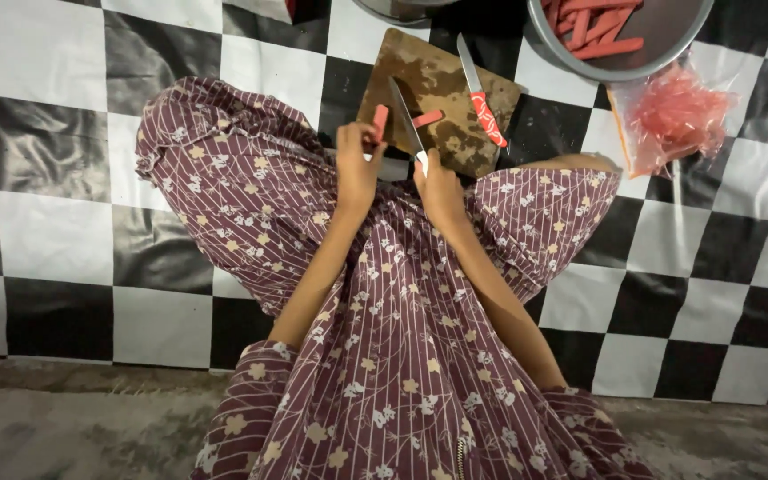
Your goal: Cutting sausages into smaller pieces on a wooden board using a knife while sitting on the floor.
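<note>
I sit on the floor with a worn wooden cutting board in front of my knees. My left hand holds a red sausage piece upright at the board's near edge. In my right hand is a white-handled knife, its blade pointing away over the board next to that piece. Another short red sausage piece lies on the board just right of the blade. A second knife with a red patterned handle rests on the board's right side.
A metal bowl with several cut red sausage strips sits at the top right. Below it lies a clear plastic bag of red sausages. Another metal vessel peeks in at the top. A black-and-white checkered mat covers the floor.
</note>
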